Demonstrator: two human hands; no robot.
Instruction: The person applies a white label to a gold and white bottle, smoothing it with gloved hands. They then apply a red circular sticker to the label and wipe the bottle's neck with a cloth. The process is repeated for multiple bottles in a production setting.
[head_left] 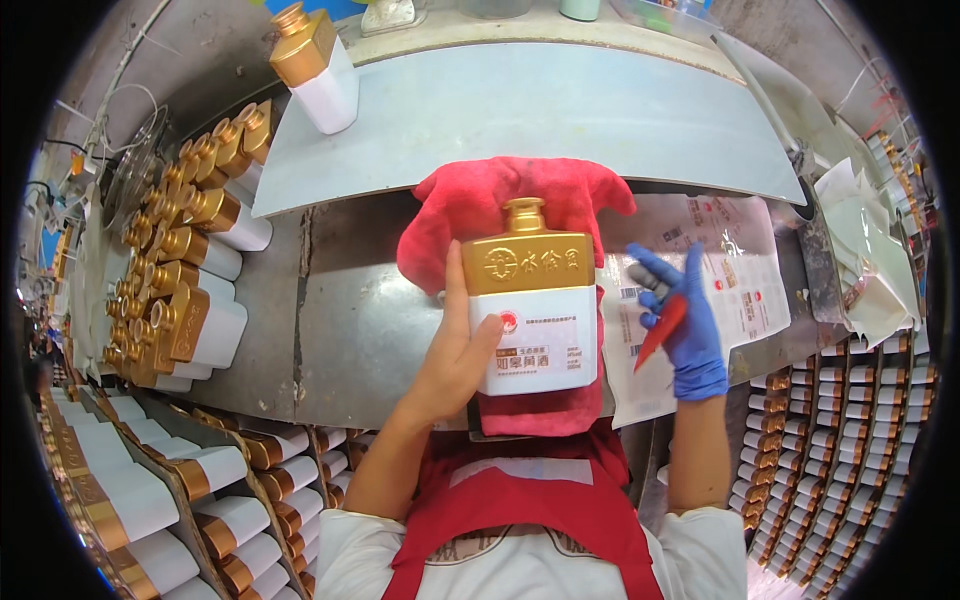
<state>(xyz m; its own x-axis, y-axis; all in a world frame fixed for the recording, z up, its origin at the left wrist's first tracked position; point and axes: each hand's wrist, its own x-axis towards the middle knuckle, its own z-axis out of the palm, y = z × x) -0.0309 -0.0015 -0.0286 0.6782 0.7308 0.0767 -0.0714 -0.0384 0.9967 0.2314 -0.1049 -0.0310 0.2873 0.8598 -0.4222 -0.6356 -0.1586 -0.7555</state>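
The left hand (462, 352), fingertips hidden, clasps a white-and-gold bottle (535, 300) at centre frame, long axis near vertical, neck toward the upper edge. Right of centre, the gloved right hand (692, 330) half-curls around a partly hidden red pointed piece (662, 332). Behind, the bottle covers some red cloth (520, 177).

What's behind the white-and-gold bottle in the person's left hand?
A red cloth shows past the top, right side and bottom of the bottle, which the left hand holds. The cloth's middle is covered, so whether anything else lies there can't be seen.
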